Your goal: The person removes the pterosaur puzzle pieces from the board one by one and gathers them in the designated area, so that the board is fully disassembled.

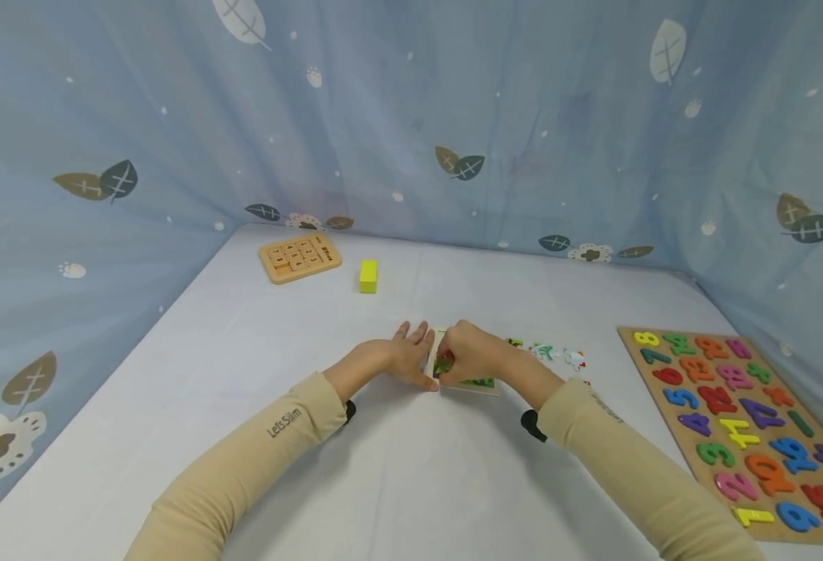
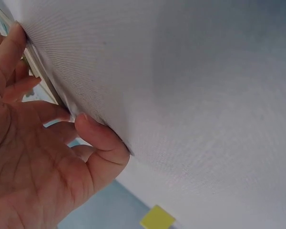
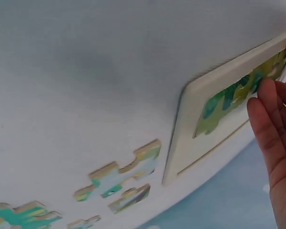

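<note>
A small pale jigsaw tray (image 1: 471, 391) lies on the table in front of me, with green picture pieces (image 3: 226, 101) fitted along one side and bare wood beside them. My left hand (image 1: 409, 358) rests at the tray's left edge, thumb and fingers spread along it. Over the tray's left part, my right hand (image 1: 469, 352) has its fingers curled down, with a green puzzle piece (image 1: 443, 365) at the fingertips; the hand hides much of the tray. Loose puzzle pieces (image 3: 133, 167) lie on the cloth to the tray's right, partly behind the right forearm in the head view.
A wooden board of colourful numbers (image 1: 692, 448) covers the table's right side. At the back left lie a wooden sliding number puzzle (image 1: 301, 258) and a yellow block (image 1: 368, 276). A blue leaf-print curtain (image 1: 397, 117) surrounds the white table.
</note>
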Motion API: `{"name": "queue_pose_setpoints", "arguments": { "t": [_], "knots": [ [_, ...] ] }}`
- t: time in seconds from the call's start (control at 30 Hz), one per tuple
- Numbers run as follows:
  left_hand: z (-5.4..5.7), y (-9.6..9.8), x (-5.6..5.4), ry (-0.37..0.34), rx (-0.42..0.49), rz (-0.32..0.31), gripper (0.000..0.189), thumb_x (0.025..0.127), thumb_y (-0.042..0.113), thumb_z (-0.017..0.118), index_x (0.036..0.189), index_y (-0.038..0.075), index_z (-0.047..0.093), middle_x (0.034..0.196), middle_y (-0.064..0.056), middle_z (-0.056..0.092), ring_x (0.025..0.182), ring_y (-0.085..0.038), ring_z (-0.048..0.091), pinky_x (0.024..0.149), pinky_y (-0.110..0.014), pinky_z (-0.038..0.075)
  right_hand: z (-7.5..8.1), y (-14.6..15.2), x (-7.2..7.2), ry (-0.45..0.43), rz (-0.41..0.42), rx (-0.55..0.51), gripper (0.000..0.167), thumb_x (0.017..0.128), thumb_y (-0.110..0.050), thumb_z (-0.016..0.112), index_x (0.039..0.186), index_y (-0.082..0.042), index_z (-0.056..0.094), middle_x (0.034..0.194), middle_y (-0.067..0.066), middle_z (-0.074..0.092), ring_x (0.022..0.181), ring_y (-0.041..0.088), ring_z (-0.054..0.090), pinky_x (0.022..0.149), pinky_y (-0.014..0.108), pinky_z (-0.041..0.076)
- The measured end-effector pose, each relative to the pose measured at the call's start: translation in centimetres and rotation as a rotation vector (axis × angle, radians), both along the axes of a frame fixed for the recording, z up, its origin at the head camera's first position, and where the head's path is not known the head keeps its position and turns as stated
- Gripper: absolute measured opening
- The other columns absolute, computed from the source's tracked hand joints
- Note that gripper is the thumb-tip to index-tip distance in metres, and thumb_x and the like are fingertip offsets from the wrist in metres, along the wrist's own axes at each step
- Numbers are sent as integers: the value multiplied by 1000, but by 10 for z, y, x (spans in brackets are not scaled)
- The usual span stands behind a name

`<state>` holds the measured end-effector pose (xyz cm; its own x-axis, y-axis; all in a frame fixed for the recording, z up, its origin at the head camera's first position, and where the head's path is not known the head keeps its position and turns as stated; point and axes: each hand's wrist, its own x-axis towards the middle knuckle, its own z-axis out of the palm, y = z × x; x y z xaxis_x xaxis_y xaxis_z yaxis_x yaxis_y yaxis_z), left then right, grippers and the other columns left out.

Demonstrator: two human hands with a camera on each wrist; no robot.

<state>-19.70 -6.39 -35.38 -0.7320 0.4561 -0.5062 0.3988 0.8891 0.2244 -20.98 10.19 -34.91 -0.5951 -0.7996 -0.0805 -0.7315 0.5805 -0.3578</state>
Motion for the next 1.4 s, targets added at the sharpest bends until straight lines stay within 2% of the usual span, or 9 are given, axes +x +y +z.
{"name": "queue_pose_setpoints", "arguments": {
  "t": [0.1, 0.27, 0.5, 0.67, 0.83, 1.17, 1.4],
  "knots": [
    [0, 0, 0, -1, -2, -8, 97, 92, 54, 55, 155, 7, -1, 162, -13, -10, 148, -38, -12, 121, -48, 6, -1, -1, 0, 32, 31, 8, 15, 74, -18, 80, 78, -5, 75, 54, -4, 58, 47, 0, 39, 46, 14, 34],
    [0, 1, 2, -2, -1, -31, 96, 93, 53, 54, 155, 5, -1, 162, -14, -9, 148, -38, -11, 122, -48, 3, -3, 1, 2, 34, 52, 8, 17, 75, -22, 80, 79, -6, 74, 57, -4, 61, 49, -1, 44, 48, 14, 39],
    [-1, 2, 7, 1, 6, -26, 96, 92, 53, 56, 155, 4, 2, 162, -15, -7, 148, -39, -9, 122, -47, 4, -9, 7, 2, -40, 31, -46, 14, 74, -17, 77, 83, -7, 75, 57, -6, 58, 50, 0, 43, 49, 15, 39],
    [-1, 3, 5, 18, -12, -43, 96, 93, 54, 54, 154, 3, 1, 162, -16, -7, 149, -36, -9, 122, -46, 1, -9, 11, 0, -69, 5, -96, 17, 73, -15, 77, 86, -4, 75, 62, -4, 62, 53, 0, 47, 50, 16, 43],
    [-1, 3, 3, 13, -12, -40, 97, 93, 53, 54, 154, 3, 0, 161, -16, -9, 149, -34, -10, 122, -44, -2, -7, 14, 1, -52, 1, -132, 17, 73, -14, 77, 87, -3, 76, 62, -3, 63, 53, 0, 46, 50, 16, 41],
    [-2, 2, 3, 20, -4, -17, 97, 92, 52, 57, 155, 4, 1, 162, -15, -8, 149, -37, -10, 122, -45, 2, 0, 26, 9, -15, -5, -167, 19, 69, -13, 78, 85, -2, 76, 62, 0, 63, 53, 0, 42, 48, 15, 37],
    [-1, 1, 1, 31, 3, -12, 96, 92, 51, 57, 155, 4, 2, 162, -14, -7, 148, -37, -10, 122, -45, 2, 1, 40, 18, -14, -63, -183, 22, 68, -14, 77, 86, -3, 77, 66, -1, 60, 53, 1, 40, 47, 16, 34]
  ]
}}
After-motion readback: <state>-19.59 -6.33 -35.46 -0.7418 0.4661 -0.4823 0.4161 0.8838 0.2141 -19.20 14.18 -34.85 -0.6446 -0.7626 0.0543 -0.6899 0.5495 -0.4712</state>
